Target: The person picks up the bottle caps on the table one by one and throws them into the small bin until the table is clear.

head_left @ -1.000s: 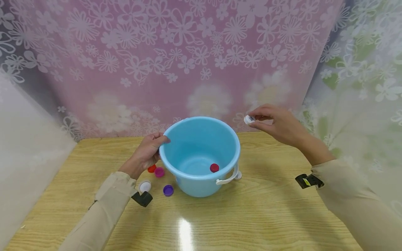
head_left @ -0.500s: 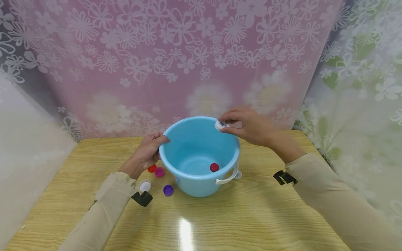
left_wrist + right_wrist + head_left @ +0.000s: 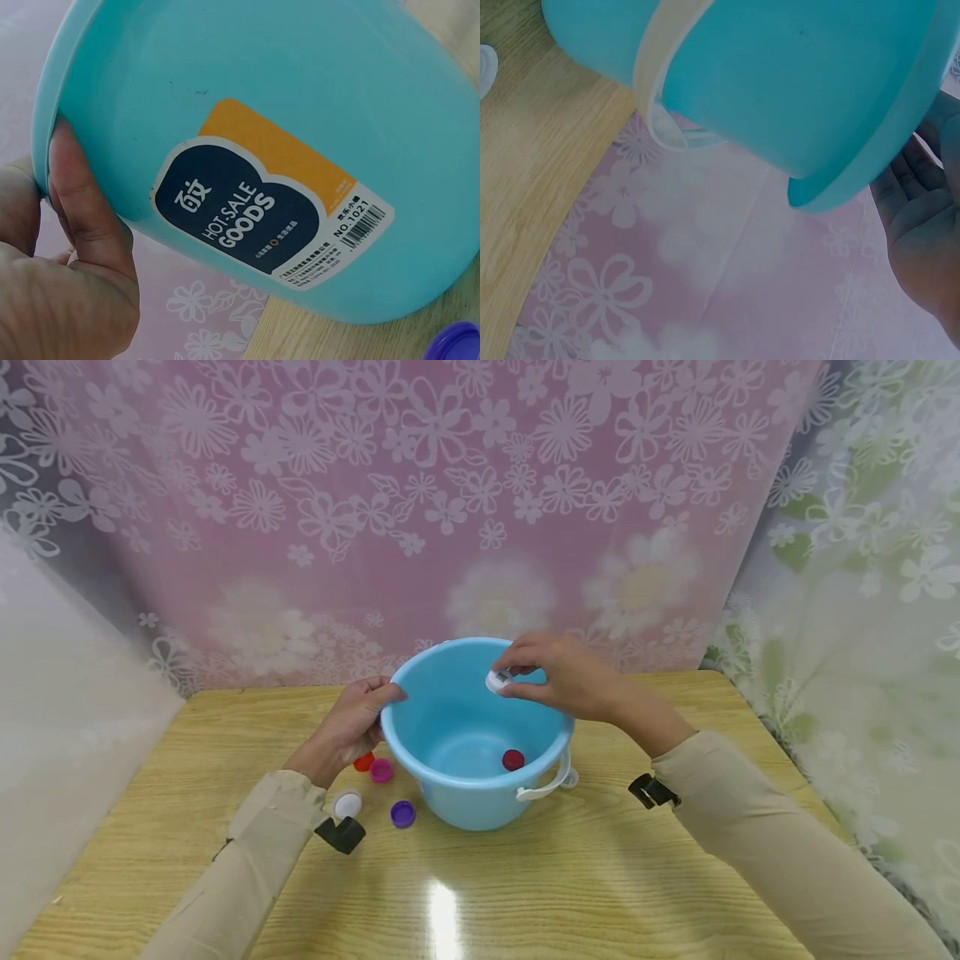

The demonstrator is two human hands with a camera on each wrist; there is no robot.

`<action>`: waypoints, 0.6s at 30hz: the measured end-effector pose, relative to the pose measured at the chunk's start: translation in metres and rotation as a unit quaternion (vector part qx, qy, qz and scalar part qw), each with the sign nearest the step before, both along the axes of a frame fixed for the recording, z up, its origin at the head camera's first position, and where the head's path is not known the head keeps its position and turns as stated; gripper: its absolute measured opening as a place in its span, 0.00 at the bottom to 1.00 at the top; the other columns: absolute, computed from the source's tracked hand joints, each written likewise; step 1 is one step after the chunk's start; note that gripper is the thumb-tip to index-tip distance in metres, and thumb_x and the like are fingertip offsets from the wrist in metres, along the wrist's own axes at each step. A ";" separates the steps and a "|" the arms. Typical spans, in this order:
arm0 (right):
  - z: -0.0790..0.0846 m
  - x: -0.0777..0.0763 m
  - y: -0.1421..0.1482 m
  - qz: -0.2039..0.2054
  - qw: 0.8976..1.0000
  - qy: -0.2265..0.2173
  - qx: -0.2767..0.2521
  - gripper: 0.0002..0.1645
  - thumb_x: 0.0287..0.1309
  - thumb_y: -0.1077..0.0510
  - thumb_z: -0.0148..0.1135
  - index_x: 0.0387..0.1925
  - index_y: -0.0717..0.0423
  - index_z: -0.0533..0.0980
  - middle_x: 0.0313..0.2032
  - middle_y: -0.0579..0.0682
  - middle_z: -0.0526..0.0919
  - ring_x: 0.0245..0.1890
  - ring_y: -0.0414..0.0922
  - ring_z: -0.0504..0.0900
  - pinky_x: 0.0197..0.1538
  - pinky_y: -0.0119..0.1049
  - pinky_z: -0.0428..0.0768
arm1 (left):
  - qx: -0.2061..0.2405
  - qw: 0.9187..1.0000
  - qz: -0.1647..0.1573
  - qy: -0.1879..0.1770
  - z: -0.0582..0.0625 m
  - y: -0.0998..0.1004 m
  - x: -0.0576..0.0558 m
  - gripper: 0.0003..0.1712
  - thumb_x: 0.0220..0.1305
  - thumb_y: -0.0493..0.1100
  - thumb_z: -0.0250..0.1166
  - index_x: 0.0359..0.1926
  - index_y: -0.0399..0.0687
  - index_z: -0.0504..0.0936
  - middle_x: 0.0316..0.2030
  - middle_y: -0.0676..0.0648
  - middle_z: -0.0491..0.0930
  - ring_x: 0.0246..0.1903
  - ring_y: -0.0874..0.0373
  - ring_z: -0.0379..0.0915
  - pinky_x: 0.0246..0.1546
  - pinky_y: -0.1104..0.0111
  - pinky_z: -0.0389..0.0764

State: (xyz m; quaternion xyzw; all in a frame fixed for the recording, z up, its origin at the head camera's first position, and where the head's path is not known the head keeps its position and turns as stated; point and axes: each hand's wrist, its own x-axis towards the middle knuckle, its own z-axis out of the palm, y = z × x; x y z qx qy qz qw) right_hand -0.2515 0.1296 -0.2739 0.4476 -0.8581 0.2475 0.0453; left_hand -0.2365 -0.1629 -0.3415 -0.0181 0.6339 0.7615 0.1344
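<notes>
A light blue bucket (image 3: 480, 802) stands on the table, and my left hand (image 3: 348, 727) grips its rim on the left side, thumb inside. The left wrist view shows the bucket's label (image 3: 262, 202) beside the fingers (image 3: 75, 180). Over the bucket's opening my right hand (image 3: 562, 681) pinches a small white cap (image 3: 497, 682) with a dark mark on it. In the right wrist view the right hand (image 3: 922, 217) reaches past the rim, and the cap is hidden there. A dark red cap (image 3: 513, 760) lies on the bucket's floor.
Left of the bucket lie a purple cap (image 3: 402, 814), a pink cap (image 3: 381, 770), a red-orange cap (image 3: 363, 762) and a white cap (image 3: 347, 805). Another white piece (image 3: 571, 778) sits by the white bucket handle (image 3: 543, 789). A pink floral curtain (image 3: 412, 527) hangs behind the table.
My right hand has moved left and slightly down with the white cap, from right of the bucket to over its opening. The left hand and bucket have stayed in place.
</notes>
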 end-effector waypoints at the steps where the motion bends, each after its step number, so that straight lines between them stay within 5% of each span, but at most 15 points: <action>1: -0.001 0.000 -0.001 0.001 1.000 0.000 0.001 0.18 0.56 0.55 0.68 0.48 0.55 0.80 0.46 0.47 0.79 0.44 0.43 0.77 0.43 0.37 0.79 | 0.000 1.000 0.000 0.001 0.000 0.000 0.000 0.07 0.61 0.33 0.56 0.40 0.35 0.69 0.26 0.43 0.79 0.22 0.55 0.82 0.21 0.68 0.82; 7: -0.007 -0.002 -0.002 0.005 1.000 -0.002 0.009 0.17 0.56 0.56 0.67 0.48 0.54 0.80 0.46 0.47 0.80 0.44 0.43 0.77 0.45 0.42 0.80 | -0.002 1.000 0.002 0.002 0.001 0.001 0.001 0.07 0.61 0.33 0.56 0.39 0.36 0.69 0.25 0.43 0.79 0.21 0.55 0.82 0.20 0.69 0.81; 18: -0.010 -0.004 0.000 0.002 1.000 -0.003 0.016 0.16 0.58 0.57 0.66 0.48 0.56 0.80 0.46 0.49 0.80 0.43 0.43 0.77 0.43 0.39 0.79 | 0.003 1.000 0.006 0.002 0.000 0.001 0.001 0.06 0.60 0.33 0.56 0.38 0.36 0.70 0.25 0.43 0.79 0.21 0.55 0.81 0.20 0.69 0.82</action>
